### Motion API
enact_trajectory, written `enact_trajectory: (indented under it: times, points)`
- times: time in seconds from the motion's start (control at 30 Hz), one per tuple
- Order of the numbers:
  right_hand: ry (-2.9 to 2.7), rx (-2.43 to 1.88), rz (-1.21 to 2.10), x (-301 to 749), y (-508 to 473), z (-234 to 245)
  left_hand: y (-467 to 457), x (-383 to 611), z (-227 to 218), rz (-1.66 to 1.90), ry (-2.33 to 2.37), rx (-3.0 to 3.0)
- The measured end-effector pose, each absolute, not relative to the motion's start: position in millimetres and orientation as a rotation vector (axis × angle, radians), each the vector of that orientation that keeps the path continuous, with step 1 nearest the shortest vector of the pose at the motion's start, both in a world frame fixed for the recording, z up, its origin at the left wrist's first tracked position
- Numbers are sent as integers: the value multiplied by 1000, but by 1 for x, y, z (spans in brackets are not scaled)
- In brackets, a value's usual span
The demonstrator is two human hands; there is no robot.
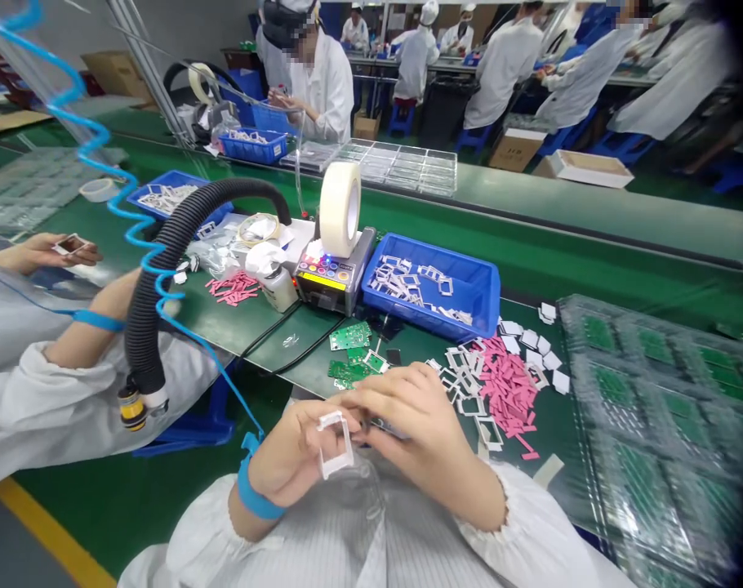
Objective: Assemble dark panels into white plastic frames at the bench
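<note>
A small white rectangular frame (pixel 336 445) is held upright by my left hand (pixel 279 453), its fingers closed around one side. My right hand (pixel 411 420) meets the left one at the fingertips, over my lap by the table edge. Its fingers are bent together around something small and dark, partly covered and too hidden to name. A blue strap (pixel 255 490) circles my left wrist. Just beyond my hands lie green circuit boards (pixel 350 336), and to their right are loose white frames (pixel 463 371) beside a heap of pink strips (pixel 509 388).
A blue bin (pixel 433 286) of white frames stands behind the boards, next to a tape dispenser (pixel 328 273) with a tape roll (pixel 340 208). Clear trays (pixel 653 408) of boards fill the right. A black hose (pixel 181 237) arches at left, near a co-worker's hand (pixel 59 249).
</note>
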State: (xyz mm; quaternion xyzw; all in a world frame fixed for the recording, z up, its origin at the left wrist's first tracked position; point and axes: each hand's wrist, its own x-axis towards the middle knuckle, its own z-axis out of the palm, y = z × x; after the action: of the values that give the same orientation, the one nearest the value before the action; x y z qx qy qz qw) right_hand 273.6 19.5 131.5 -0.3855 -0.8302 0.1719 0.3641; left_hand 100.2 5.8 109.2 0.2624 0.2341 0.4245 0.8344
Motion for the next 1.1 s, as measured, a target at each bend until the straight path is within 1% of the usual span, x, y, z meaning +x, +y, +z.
enact_trajectory:
  times: [0.13,0.2,0.27,0.37,0.53,0.6,0.67,0.8,0.87,0.97,1.1]
  points:
    - [-1618,-853,1215,272,19,124,6,101,109,847,312,465]
    - [-1406,-731,1482,267,16,120,5,103,105,859,272,453]
    - [-1249,-607,1643,260,13,117,2,107,99,890,243,450]
    - [-1109,-513,1702,252,11,111,-2,111,93,928,193,438]
    - [-1213,-548,1589,255,10,110,-4,113,103,962,171,460]
    - [-1337,-620,1467,261,11,117,-3,112,111,982,205,521]
    - [-1485,-727,1240,269,12,128,-2,108,118,1014,284,628]
    - [-1860,-926,632,277,14,149,0,100,120,999,406,938]
    - [-1959,-963,441,277,15,155,1,99,119,985,404,1028]
    - [-1988,-990,350,276,14,157,1,100,121,1010,393,1061]
    - [-1985,-1025,383,277,11,154,0,100,122,998,435,1092]
